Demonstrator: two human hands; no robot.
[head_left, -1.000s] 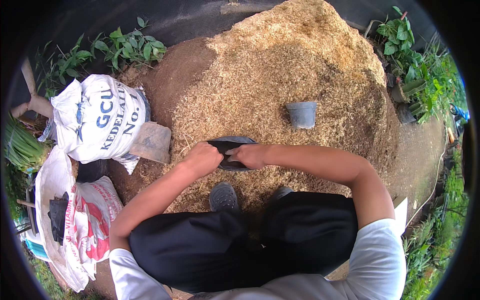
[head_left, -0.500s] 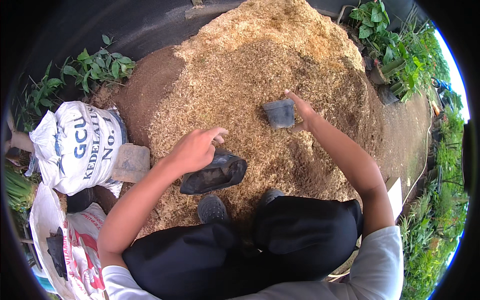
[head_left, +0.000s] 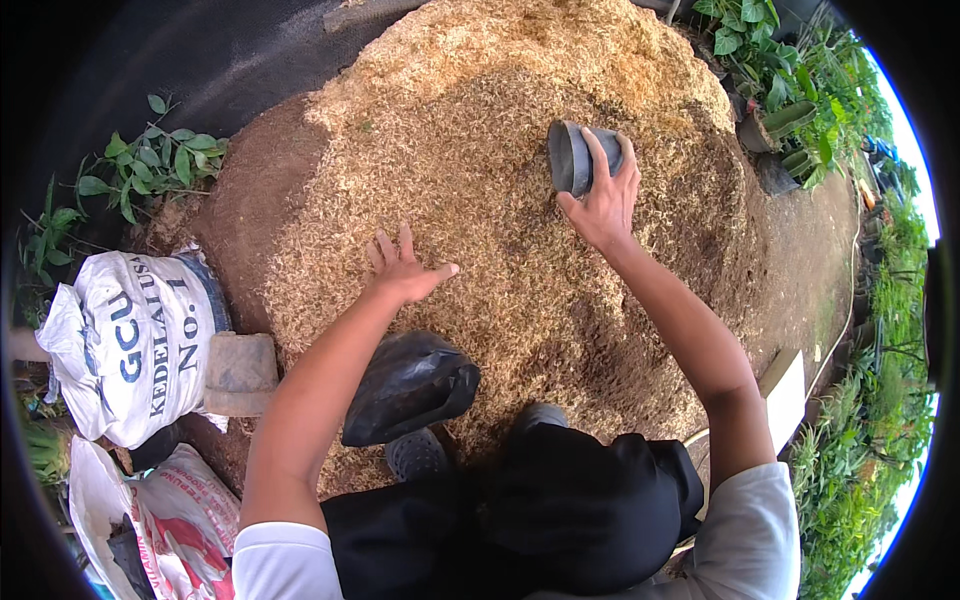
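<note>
My right hand (head_left: 603, 202) grips a small grey plastic pot (head_left: 570, 160), tilted on its side with its mouth turned left, at the upper part of a mound of husk-like, straw-coloured material (head_left: 480, 200). My left hand (head_left: 402, 272) is empty, fingers spread, over the mound's nearer left part. Just below that hand a black plastic grow bag (head_left: 410, 385) stands near my shoes, its mouth partly folded. I cannot see what lies inside the bag.
Dark brown soil (head_left: 250, 190) borders the mound at left. A white printed sack (head_left: 135, 340), an upturned dusty pot (head_left: 240, 372) and an opened red-and-white sack (head_left: 185, 510) stand at left. Leafy plants (head_left: 160, 165) grow behind them. A white board (head_left: 785, 405) lies by my right elbow.
My right hand has moved up the mound and closed around the grey pot, which is now tipped sideways. My left hand has left the black bag's rim and spread its fingers.
</note>
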